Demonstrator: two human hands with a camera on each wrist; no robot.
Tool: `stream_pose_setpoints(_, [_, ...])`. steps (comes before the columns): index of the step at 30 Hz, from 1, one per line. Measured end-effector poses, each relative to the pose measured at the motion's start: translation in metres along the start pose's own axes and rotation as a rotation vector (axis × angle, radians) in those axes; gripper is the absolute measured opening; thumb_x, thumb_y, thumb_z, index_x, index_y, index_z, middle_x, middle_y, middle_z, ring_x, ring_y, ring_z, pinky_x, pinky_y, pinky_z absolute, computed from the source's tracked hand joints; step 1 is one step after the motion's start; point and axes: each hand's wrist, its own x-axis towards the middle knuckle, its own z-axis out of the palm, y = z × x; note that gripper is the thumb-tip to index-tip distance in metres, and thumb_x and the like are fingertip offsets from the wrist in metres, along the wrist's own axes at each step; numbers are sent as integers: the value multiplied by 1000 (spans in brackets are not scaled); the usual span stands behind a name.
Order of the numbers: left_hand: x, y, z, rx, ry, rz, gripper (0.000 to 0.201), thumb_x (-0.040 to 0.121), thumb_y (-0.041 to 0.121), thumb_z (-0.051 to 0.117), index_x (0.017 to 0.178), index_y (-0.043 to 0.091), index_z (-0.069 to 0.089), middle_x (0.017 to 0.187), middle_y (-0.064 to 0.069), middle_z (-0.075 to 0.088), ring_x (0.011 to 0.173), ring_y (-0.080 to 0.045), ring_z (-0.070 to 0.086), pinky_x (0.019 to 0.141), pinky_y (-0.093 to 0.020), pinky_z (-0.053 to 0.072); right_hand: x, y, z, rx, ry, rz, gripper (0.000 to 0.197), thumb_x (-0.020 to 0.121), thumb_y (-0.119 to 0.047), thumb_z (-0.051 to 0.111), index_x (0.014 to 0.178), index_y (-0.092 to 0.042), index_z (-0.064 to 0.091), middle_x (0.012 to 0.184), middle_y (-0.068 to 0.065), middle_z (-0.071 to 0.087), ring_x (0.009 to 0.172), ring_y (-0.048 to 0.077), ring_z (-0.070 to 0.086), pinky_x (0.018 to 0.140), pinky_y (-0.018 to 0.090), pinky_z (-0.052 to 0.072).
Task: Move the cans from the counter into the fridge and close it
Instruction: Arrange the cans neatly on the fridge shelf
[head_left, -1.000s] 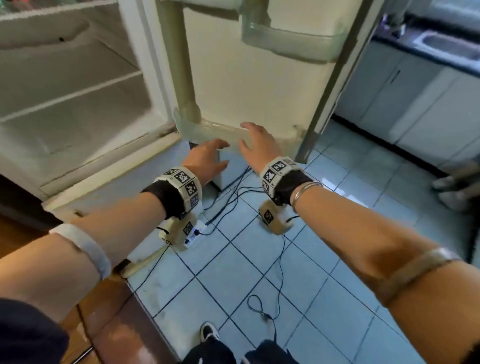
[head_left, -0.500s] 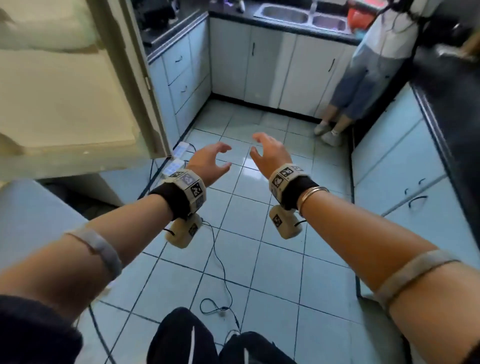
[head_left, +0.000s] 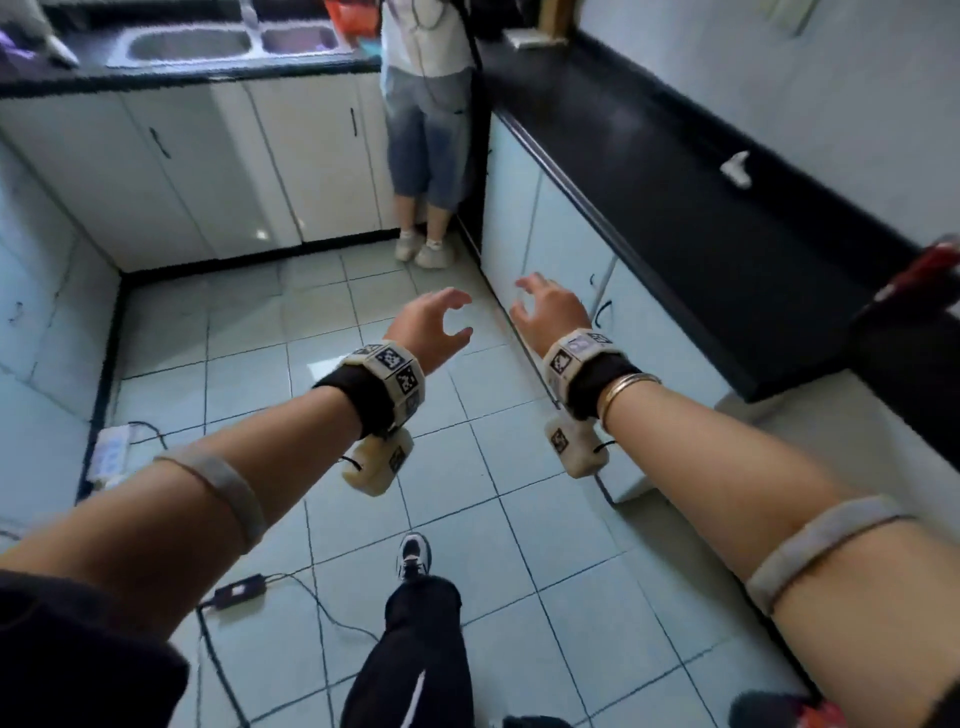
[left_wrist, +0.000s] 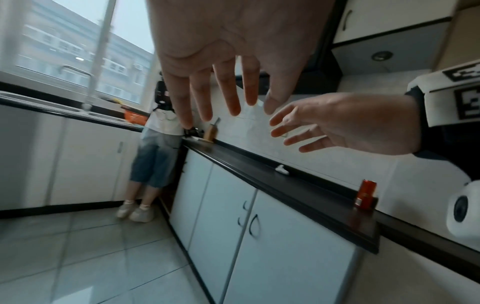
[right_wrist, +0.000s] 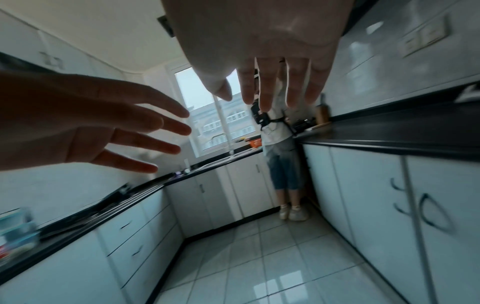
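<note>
Narrow kitchen, pale tiled floor (head_left: 291, 322), black surface (head_left: 649, 171) along the right, red can (left_wrist: 365, 194) upright near its end, left hand (head_left: 426, 327) and right hand (head_left: 550, 312) raised mid-air, fingers spread, both empty, second person (head_left: 426, 130) standing at the far corner.

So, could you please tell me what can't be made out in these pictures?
- Fridge: in no view, so whether it is open cannot be told.
- Red can: cut by the right edge in the head view and blurred; small in the left wrist view, its label unreadable.
- How many cans stand on the counter: its near end runs out of frame.
- Other person: cut off by the top edge in the head view.
</note>
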Motion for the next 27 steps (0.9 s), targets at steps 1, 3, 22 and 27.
stream_pose_setpoints(1, [26, 3, 8, 6, -24, 42, 40, 85, 19, 63, 123, 11, 56, 124, -8, 61, 114, -23, 56, 93, -23, 38, 15, 14, -5, -1, 30, 48, 37, 91, -25, 49, 126, -12, 53, 126, 14, 59, 115, 32, 55, 98, 36, 43])
stream_pose_setpoints(3, [68, 7, 19, 6, -58, 109, 39, 84, 18, 63, 122, 10, 57, 123, -8, 62, 113, -24, 57, 94, -24, 39, 39, 36, -10, -5, 68, 107, 36, 92, -24, 49, 125, -11, 54, 126, 13, 59, 115, 32, 55, 98, 36, 43])
stream_pose_setpoints(22, [377, 156, 145, -57, -367, 537, 40, 84, 21, 62, 123, 16, 56, 123, -7, 61, 112, -25, 57, 93, -27, 42, 161, 238, -130, -130, 401, 683, 35, 91, -27, 50, 124, -17, 54, 124, 10, 60, 113, 32, 55, 94, 42, 46])
stream_pose_setpoints(27, [418, 222, 200, -112, -408, 602, 40, 83, 19, 64, 122, 14, 56, 121, -9, 61, 110, -26, 57, 91, -26, 42, 162, 319, -185, -227, 434, 847, 38, 92, -27, 49, 128, -18, 50, 127, 10, 57, 115, 32, 54, 93, 41, 46])
